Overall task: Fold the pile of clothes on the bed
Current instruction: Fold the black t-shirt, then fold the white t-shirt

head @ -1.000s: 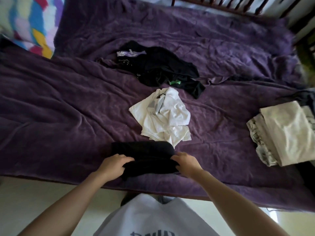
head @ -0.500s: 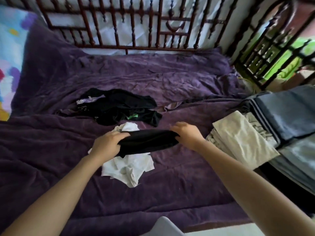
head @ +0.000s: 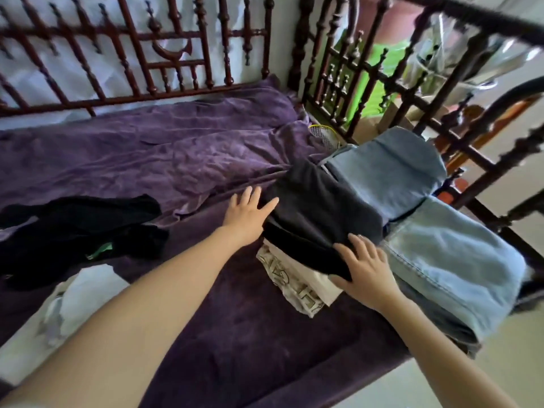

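**Placing a folded garment on the stack.** The folded black garment [head: 321, 219] lies on top of the folded stack, over a cream printed garment [head: 297, 287] whose near edge sticks out from under it. The left hand [head: 245, 214] rests at the garment's left edge and the right hand [head: 365, 266] lies flat on its near corner. Each grip is spread, with straight fingers that press and pinch nothing. Folded denim pieces [head: 441, 260] touch the stack on its right.

The step in hand appears to be setting down and smoothing one finished item. Left of the stack, well apart from it on the purple bed cover [head: 176, 160], a heap of unfolded black clothes [head: 79, 228] and a crumpled white garment [head: 67, 301] remain. The task is therefore judged to be partly done. The next move likely calls for lifting both hands off without dragging the top layer, then reaching left for one loose piece.

Half a second earlier, both hands pinched the black garment by its ends in the air above the white garment, left of the stack. It now rests on the stack, both grips have opened, and the view has swung right.
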{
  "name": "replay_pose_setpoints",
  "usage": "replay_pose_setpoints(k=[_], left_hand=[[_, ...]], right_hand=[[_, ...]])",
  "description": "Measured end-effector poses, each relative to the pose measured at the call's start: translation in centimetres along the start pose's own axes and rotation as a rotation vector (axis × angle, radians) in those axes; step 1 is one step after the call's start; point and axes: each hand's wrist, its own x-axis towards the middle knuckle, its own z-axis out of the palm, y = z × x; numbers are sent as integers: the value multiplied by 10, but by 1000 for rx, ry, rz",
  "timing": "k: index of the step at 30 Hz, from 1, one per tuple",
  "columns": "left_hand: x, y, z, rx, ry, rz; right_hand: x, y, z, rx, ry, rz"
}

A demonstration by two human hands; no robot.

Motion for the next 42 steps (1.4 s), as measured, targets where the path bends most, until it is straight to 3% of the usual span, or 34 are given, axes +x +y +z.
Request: replay_pose_setpoints(k=[2, 4, 11, 22, 30, 37, 42], left_hand=[[-2, 17, 22, -18, -147, -18], [-11, 19, 39, -27, -196, -14], [-63, -40, 55, -107, -289, -251], [-210, -119, 67, -253, -57, -758], [-328, -133, 95, -427, -25, -1052], [-364, -151, 122, -477, -71, -1095], [-373, -195, 139, -527, -40, -1039]], right_hand=[[-9, 13, 31, 45, -398, 132], [-6, 19, 48, 103, -510, 200], [50, -10, 57, 81, -496, 71], [108, -161, 11, 129, -343, -407], [85, -258, 7, 158, -359, -659], [44, -330, 28, 128, -503, -753], [37, -372, 42, 123, -563, -696]])
